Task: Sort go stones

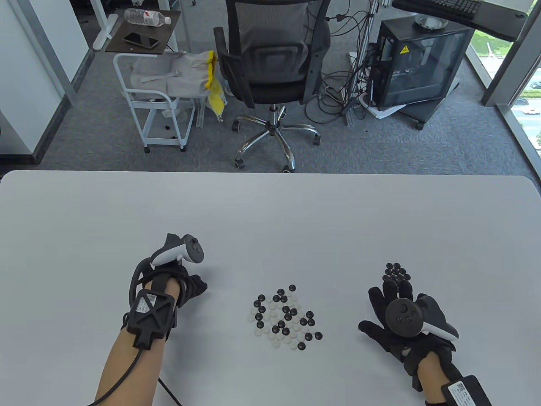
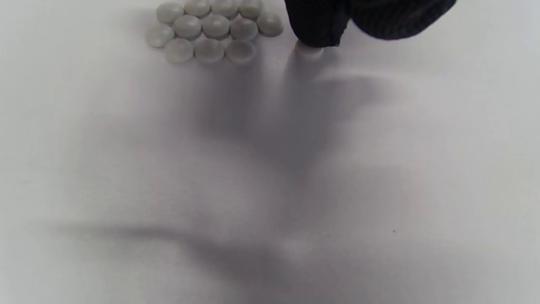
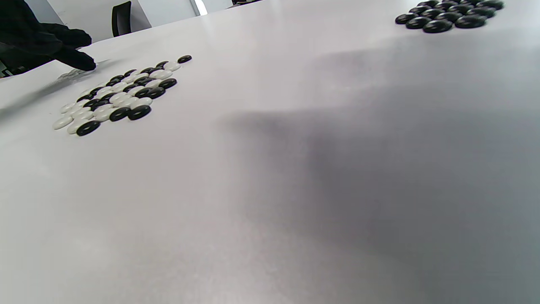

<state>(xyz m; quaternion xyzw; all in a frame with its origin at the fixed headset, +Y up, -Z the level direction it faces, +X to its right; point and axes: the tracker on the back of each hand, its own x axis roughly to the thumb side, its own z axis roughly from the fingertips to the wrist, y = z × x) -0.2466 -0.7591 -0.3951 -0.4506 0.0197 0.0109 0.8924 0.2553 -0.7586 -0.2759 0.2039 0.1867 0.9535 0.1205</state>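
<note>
Overhead, my left hand hides its white pile; one fingertip presses a white stone beside it. Right hand flat, fingers spread, just below the black pile. Mixed stones lie between the hands.

Daylight pours in from the window off beyond the right hand, bright and even across the white table. Wide-angle bending curves the table's far edge in the table view. Beneath the left hand soft grey shadows spread, and the white stones beside its fingertip look hazy. The right wrist view shows a broad dim shadow, foreground blurred.
</note>
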